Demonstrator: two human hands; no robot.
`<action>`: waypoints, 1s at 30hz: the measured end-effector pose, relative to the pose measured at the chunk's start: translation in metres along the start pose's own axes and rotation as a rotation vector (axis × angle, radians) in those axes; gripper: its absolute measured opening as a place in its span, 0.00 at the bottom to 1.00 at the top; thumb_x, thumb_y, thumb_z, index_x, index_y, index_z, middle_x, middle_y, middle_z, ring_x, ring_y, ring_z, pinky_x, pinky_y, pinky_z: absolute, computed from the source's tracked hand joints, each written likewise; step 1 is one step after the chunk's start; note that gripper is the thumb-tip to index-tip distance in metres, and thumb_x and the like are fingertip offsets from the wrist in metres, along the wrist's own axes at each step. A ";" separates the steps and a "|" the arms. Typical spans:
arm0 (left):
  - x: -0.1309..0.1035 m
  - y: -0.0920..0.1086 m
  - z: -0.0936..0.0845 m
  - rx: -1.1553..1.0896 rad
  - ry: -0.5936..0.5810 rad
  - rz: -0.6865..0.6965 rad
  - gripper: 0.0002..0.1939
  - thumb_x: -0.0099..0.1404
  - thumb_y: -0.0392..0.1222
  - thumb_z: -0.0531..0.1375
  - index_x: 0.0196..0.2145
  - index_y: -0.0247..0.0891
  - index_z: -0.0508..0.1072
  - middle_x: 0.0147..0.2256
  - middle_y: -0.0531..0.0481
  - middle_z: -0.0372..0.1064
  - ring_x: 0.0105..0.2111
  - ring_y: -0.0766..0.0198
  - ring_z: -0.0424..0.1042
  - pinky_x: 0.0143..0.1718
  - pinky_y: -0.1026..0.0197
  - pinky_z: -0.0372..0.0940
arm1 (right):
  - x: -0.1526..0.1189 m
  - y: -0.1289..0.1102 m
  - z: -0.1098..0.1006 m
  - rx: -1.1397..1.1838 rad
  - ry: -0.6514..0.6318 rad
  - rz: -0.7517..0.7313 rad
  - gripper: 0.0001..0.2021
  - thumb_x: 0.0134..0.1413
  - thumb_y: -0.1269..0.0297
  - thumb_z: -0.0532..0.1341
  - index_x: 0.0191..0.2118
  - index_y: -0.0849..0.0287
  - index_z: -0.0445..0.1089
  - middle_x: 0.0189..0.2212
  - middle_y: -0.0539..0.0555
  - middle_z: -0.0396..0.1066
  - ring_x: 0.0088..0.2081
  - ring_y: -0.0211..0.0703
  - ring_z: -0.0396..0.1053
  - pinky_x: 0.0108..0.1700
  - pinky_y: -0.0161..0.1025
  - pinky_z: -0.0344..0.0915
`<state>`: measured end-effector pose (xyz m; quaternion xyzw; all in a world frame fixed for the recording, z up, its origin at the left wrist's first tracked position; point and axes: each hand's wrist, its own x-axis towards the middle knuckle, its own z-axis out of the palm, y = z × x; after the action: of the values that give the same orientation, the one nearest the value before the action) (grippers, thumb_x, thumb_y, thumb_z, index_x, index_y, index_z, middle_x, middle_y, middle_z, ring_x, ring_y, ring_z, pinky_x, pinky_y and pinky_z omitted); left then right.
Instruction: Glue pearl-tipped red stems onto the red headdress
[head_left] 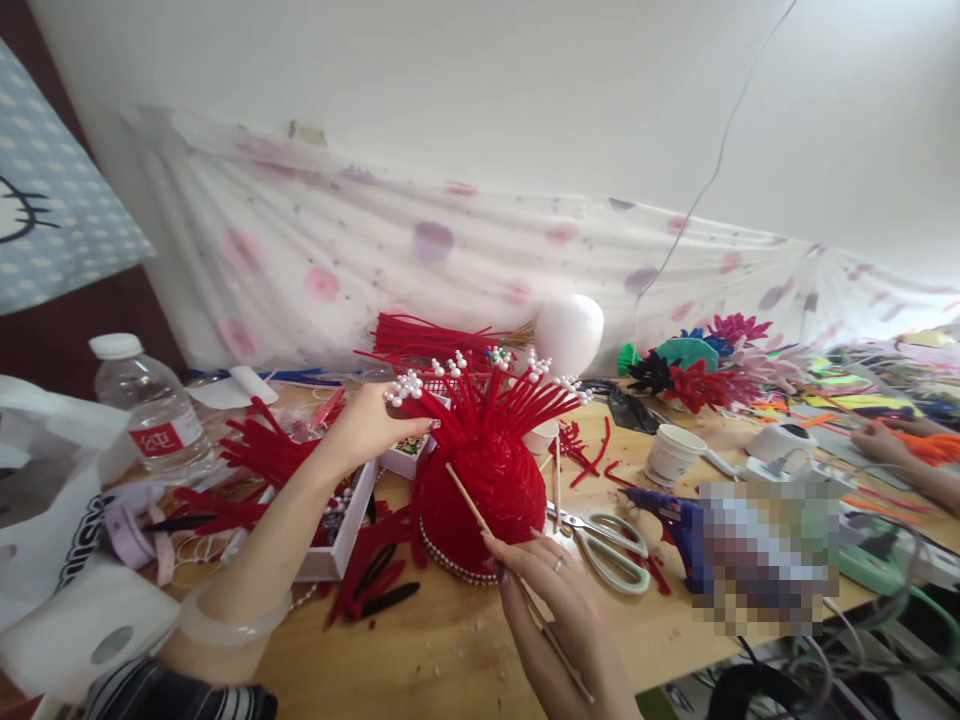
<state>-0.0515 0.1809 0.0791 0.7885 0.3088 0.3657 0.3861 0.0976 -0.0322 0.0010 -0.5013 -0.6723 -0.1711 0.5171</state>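
Observation:
A dome-shaped red headpiece (495, 490) of fuzzy pipe cleaner stands on the table, with a string of pearls round its lower edge. Red stems (480, 410) fan out from its top, tipped with white pearl clusters (409, 385). My left hand (379, 425) is closed on the stems at the left of the fan; some fingers are hidden behind them. Between the fingers of my right hand (559, 600) is a thin wooden stick (469, 500), slanting up across the front of the dome. Scissors (611, 550) with pale handles lie just right of the headpiece.
On the right are a blue glue gun (675, 530), a paper cup (673, 455) and a power strip (795, 470). A water bottle (154, 420) and a white box (341, 545) stand left. Behind is a white foam ball (570, 335). Another person's hand (892, 445) works far right.

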 end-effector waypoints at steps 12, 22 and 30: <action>-0.001 0.005 0.003 -0.062 0.005 -0.017 0.11 0.53 0.46 0.66 0.32 0.37 0.77 0.33 0.49 0.79 0.31 0.58 0.77 0.35 0.58 0.70 | -0.001 0.003 -0.003 0.116 -0.052 0.077 0.18 0.60 0.74 0.55 0.55 0.53 0.66 0.40 0.55 0.77 0.41 0.42 0.76 0.45 0.38 0.73; 0.002 -0.009 0.001 0.009 0.007 0.005 0.12 0.54 0.48 0.66 0.32 0.37 0.77 0.33 0.48 0.79 0.32 0.57 0.77 0.35 0.58 0.69 | -0.009 0.006 -0.006 0.106 -0.056 0.085 0.18 0.61 0.69 0.56 0.56 0.53 0.65 0.44 0.57 0.75 0.45 0.46 0.74 0.47 0.42 0.73; 0.002 -0.007 0.001 0.010 0.002 0.000 0.14 0.54 0.48 0.66 0.33 0.36 0.77 0.33 0.48 0.79 0.32 0.56 0.77 0.35 0.57 0.69 | -0.006 -0.001 -0.005 0.139 -0.092 0.131 0.18 0.61 0.73 0.54 0.55 0.53 0.66 0.43 0.57 0.74 0.45 0.43 0.73 0.45 0.39 0.72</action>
<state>-0.0510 0.1854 0.0733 0.7900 0.3109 0.3652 0.3818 0.0991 -0.0390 -0.0017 -0.5145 -0.6713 -0.0666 0.5294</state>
